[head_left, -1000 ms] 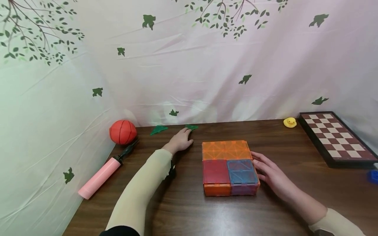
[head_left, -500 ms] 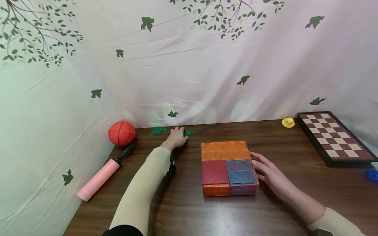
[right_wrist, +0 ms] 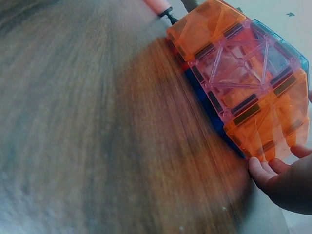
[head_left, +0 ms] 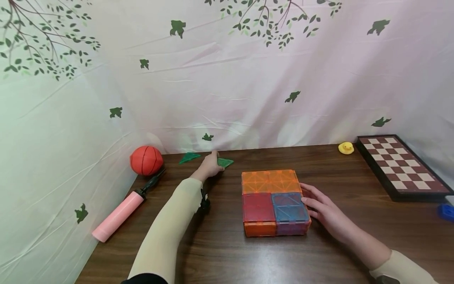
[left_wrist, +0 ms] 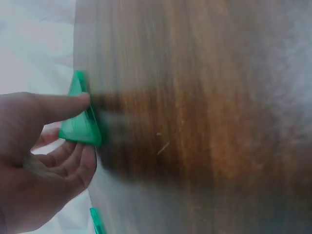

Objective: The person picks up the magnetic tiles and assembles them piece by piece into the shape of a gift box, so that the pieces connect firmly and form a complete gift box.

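Observation:
At the back of the table, my left hand pinches a green triangular magnetic tile by its edge. The left wrist view has the thumb across the face of this tile and the fingers behind it. A second green triangular tile lies just to the left. A low box of magnetic tiles, orange, red, blue and purple, sits mid-table. My right hand rests its fingers along the box's right side. In the right wrist view, fingertips touch an orange tile at the corner.
A red ball and a pink hand pump lie on the left. At the back right are a yellow rubber duck and a checkered board. A blue object shows at the right edge. Printed curtains border the table.
My left hand has drawn the green tile slightly toward me and left, its grip turning so the tile now shows beside the fingers. My right hand stays at the box.

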Available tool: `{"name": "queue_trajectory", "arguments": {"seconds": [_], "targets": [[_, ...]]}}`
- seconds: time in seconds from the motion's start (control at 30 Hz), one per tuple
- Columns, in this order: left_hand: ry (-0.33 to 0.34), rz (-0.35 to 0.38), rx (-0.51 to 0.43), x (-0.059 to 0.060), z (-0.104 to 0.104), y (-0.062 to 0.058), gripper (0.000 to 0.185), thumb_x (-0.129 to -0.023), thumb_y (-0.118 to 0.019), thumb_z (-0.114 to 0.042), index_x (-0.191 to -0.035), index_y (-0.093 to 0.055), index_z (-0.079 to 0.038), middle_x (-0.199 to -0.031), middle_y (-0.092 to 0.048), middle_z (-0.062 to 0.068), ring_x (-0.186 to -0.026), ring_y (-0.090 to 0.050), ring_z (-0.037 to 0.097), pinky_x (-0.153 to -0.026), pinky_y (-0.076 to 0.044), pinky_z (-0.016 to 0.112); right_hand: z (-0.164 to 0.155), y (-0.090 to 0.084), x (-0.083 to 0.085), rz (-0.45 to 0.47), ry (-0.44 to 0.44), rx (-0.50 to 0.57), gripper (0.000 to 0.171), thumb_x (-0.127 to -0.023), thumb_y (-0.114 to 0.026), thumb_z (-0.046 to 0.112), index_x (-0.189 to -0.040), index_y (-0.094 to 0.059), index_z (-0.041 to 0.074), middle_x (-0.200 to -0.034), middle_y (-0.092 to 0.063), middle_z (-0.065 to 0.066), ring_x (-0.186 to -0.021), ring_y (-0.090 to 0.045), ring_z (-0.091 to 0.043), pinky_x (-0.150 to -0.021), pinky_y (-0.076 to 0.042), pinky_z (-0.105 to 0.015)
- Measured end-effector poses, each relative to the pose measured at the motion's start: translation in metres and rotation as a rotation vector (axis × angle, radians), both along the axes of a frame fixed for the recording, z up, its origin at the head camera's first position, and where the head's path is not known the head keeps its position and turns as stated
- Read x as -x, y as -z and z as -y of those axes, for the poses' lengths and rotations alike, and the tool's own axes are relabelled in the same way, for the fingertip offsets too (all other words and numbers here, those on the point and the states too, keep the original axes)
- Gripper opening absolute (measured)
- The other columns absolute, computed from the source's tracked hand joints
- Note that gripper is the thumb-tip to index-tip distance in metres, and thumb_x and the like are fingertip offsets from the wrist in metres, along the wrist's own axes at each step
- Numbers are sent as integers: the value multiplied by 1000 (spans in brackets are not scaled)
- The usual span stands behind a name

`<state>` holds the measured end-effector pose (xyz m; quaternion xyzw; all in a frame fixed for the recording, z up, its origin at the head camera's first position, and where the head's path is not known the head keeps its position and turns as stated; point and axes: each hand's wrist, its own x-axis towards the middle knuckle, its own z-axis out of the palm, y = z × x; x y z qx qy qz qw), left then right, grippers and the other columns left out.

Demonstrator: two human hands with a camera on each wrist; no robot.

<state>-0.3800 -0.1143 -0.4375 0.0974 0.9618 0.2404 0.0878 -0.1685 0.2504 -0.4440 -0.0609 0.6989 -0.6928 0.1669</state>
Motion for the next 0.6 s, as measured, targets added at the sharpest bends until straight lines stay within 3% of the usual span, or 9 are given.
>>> {"name": "queue_trajectory", "arguments": {"seconds": [0.17, 0.3, 0.43, 0.6], "targets": [[38, -49, -118, -8, -1, -4, 37, -100, -59, -2, -135, -48, -2, -130, -58, 22, -108, -59, 32, -83, -47, 42, 0, 0, 1, 8, 2, -1, 65, -110, -44, 30, -162, -14, 5, -162, -21, -25, -120, -52, -9, -95, -50, -28], [71, -116, -192, -21, -4, -14, 29, -100, -57, -1, -129, -55, -1, -125, -61, 19, -112, -60, 32, -86, -50, 42, 0, 0, 1, 5, 0, 2, 65, -110, -44, 30, -162, -14, 5, -162, -20, -26, -120, -52, -8, -94, -51, -28], [91, -185, -273, -41, -7, -31, 25, -100, -61, -3, -124, -58, -2, -121, -63, 16, -111, -63, 31, -91, -52, 43, 0, 0, 1, 9, 2, 5, 65, -110, -44, 30, -162, -14, 5, -162, -20, -26, -120, -52, -8, -94, -51, -28], [149, -246, -392, -73, -12, -51, 23, -97, -65, -1, -118, -58, -5, -113, -66, 11, -103, -65, 26, -89, -54, 39, 1, 0, 0, 1, 7, 7, 66, -110, -45, 29, -162, -14, 4, -161, -21, -26, -119, -53, -7, -94, -50, -28]]}}
